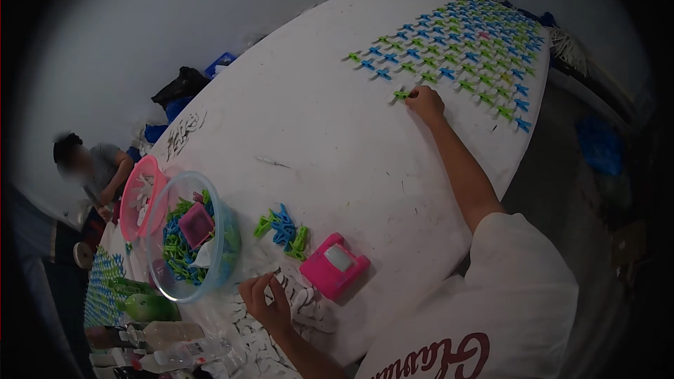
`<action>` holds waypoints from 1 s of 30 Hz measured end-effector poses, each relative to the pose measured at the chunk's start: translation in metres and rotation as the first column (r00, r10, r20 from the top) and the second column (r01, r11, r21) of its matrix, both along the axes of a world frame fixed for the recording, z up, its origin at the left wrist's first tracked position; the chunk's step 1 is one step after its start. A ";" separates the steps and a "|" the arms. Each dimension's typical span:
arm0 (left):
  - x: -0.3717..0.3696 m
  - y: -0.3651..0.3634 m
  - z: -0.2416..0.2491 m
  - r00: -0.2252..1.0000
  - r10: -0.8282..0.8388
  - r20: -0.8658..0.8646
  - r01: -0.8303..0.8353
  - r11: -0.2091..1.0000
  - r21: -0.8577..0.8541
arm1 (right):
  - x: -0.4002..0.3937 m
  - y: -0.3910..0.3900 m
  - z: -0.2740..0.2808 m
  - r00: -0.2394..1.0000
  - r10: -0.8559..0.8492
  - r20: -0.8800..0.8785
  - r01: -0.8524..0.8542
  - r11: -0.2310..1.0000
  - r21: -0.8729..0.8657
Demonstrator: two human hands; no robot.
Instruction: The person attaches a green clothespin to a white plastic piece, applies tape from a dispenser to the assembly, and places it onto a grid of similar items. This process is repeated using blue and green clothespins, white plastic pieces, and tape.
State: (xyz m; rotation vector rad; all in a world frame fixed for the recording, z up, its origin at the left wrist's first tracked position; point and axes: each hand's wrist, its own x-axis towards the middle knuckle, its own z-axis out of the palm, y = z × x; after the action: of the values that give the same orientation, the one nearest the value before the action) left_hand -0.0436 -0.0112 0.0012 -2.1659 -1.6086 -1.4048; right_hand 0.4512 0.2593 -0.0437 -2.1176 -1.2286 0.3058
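My right hand (425,104) reaches far across the table and pinches a green clothespin (401,95) at the near edge of the laid-out rows. My left hand (267,302) is low over a pile of white flat pieces (309,309), its fingers curled together. Whether a white piece is between those fingertips I cannot make out. Just beyond it lie a few loose clothespins, blue (283,227) and green (298,243). A pink box (333,267) with a pale block on top stands right of my left hand.
Rows of green and blue clothespins (449,42) cover the far right of the white table (330,112). A clear tub (232,238) of clothespins and a pink basin (125,203) stand at left. Several bottles (172,333) crowd the lower left. A small tool (270,162) lies mid-table. Another person (105,168) sits at left.
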 end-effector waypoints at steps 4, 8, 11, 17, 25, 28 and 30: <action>-0.001 0.000 -0.003 1.000 0.021 0.023 -0.022 0.999 0.033 | 0.001 0.015 0.001 0.990 -0.136 0.023 0.137 0.990 -0.018; -0.003 -0.001 -0.007 0.997 0.032 0.069 -0.036 0.998 0.054 | 0.010 0.020 -0.007 0.989 -0.144 -0.017 0.144 0.990 -0.016; -0.007 -0.002 -0.014 0.987 -0.002 0.158 -0.014 0.995 0.095 | 0.013 0.021 -0.009 0.987 -0.156 -0.025 0.157 0.987 0.032; -0.008 -0.003 -0.013 0.988 0.023 0.153 -0.046 0.988 0.145 | 0.005 -0.013 -0.008 0.995 0.090 0.041 -0.094 0.989 0.115; -0.011 -0.009 -0.011 0.973 0.046 0.227 -0.082 0.985 0.150 | 0.054 -0.072 -0.006 0.999 0.005 -0.054 -0.002 0.999 0.054; -0.008 -0.007 -0.005 0.983 0.031 0.181 -0.057 0.988 0.144 | 0.074 -0.070 -0.007 0.993 -0.112 -0.026 0.113 0.993 0.020; -0.004 -0.006 -0.001 0.994 -0.004 0.106 -0.016 0.982 0.190 | 0.080 -0.065 -0.008 0.988 -0.155 -0.002 0.155 0.988 0.025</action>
State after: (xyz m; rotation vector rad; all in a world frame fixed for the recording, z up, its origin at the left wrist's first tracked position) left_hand -0.0478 -0.0176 -0.0002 -2.0087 -1.4429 -1.6244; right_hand 0.5312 0.1939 -0.0518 -2.1764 -1.0541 0.2198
